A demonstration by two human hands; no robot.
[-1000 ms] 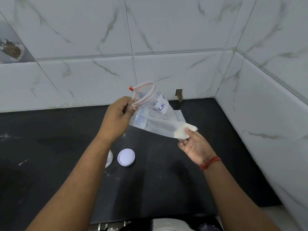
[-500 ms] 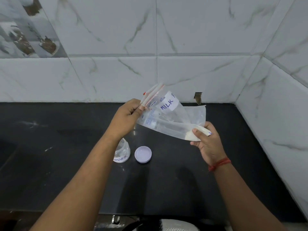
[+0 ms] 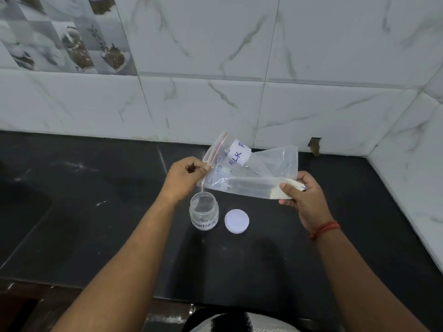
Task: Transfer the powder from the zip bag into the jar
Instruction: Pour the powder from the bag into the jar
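While the jar [image 3: 204, 210] stands open near the middle of the bench [image 3: 96, 212], its lid [image 3: 236, 221] just beside it, pouring looks not yet begun: powder [image 3: 279, 191] sits in the zip bag [image 3: 251, 173] corner. Both hands grip it, left hand [image 3: 184, 178] pinching the zip end, right hand [image 3: 302, 195] the powder end.

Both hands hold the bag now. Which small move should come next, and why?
Probably raise the right hand: the powder sits at that end of the zip bag, while the left hand holds the zip end above the open jar.
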